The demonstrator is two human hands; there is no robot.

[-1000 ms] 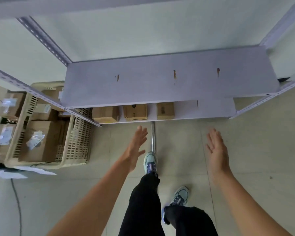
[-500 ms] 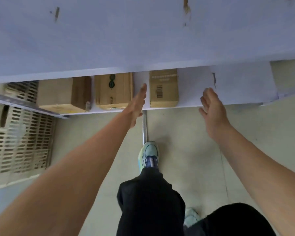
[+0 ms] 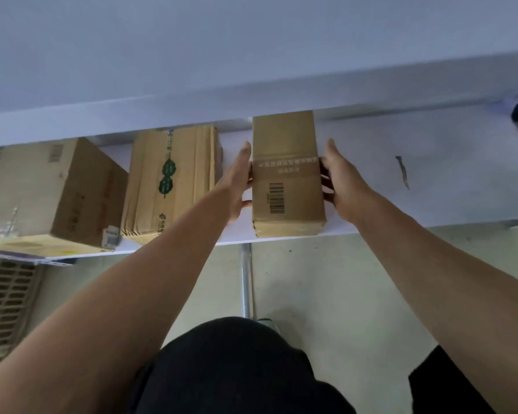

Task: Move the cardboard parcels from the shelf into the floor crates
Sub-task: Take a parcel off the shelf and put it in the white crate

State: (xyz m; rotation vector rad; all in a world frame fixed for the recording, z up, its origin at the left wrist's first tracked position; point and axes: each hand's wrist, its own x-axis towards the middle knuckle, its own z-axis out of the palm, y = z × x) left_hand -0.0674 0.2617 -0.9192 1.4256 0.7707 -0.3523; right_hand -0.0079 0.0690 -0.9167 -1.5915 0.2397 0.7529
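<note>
Squeezing brown cardboard parcel (image 3: 287, 174) between flat left hand (image 3: 237, 183) and curled right hand (image 3: 343, 186), rightmost of three on white shelf (image 3: 446, 186), lengthwise front-to-back.

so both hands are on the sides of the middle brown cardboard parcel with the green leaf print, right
Not quite. In the head view the left hand and right hand are on the sides of the rightmost brown cardboard parcel with the barcode, not the middle parcel with the green leaf print.
</note>
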